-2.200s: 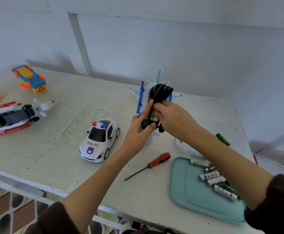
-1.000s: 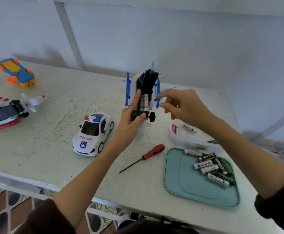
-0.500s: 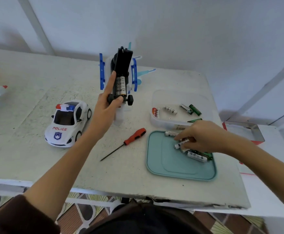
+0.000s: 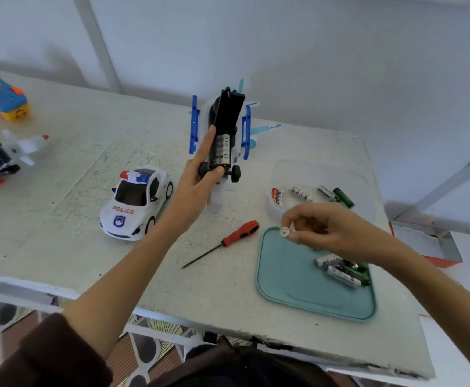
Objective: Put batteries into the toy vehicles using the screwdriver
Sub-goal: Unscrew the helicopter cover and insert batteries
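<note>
Toy helicopter is held belly-out above the tabletop in the left hand, thumb and fingers wrapped round its lower end near the black wheels; battery cover is swung open and two cells already sit in the bay. Right hand is over the near corner of the teal tray, its grip pinched on one AA battery, end cap facing the camera. More loose batteries lie at the tray's far side, a few others in the clear lid behind it. Red-handled screwdriver lies idle on the tabletop between the tray and the police car; the red-and-white plane and the blue-and-orange toy are well off to the left. Judgement: a cell is being brought to the bay. Risks: polarity can't be read from here, so it could go in reversed; a two-finger pinch on a smooth cylinder can slip on the way over; one-handed hold on the helicopter may twist when the cell is pressed against the spring; the open cover could swing into the way.
</note>
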`<move>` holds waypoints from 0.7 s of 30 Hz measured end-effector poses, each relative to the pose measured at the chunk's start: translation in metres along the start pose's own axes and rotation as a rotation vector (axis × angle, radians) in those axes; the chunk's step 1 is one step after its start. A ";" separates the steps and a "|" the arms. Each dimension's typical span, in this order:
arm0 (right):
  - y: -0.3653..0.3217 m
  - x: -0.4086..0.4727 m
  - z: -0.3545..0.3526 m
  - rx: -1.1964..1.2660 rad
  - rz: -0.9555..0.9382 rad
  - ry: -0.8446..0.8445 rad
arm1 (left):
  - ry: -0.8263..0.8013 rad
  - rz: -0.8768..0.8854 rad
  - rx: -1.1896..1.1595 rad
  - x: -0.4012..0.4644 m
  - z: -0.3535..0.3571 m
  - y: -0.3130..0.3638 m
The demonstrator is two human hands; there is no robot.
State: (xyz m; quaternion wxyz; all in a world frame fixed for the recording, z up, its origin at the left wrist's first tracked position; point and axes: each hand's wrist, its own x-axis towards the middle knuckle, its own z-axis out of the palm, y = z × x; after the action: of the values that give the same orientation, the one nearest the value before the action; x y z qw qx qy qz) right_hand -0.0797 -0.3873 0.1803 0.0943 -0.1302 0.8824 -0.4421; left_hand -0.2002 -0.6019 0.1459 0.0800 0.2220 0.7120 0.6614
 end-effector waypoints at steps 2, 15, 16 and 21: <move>-0.013 0.015 -0.005 0.104 -0.059 0.053 | 0.003 -0.004 -0.002 -0.001 -0.001 0.000; -0.056 0.130 0.024 0.383 -0.186 0.685 | 0.003 -0.021 -0.046 0.000 -0.005 -0.003; -0.056 0.132 0.026 0.350 -0.179 0.716 | 0.003 -0.021 -0.054 0.000 -0.006 -0.003; -0.052 0.134 0.034 0.204 -0.149 0.768 | 0.001 0.001 -0.067 0.000 -0.007 -0.005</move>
State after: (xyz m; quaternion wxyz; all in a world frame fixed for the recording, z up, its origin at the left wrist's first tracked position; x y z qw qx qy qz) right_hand -0.1902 -0.4846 0.1951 -0.2623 -0.0090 0.7930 -0.5497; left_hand -0.2039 -0.6086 0.1416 0.0870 0.2192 0.6894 0.6849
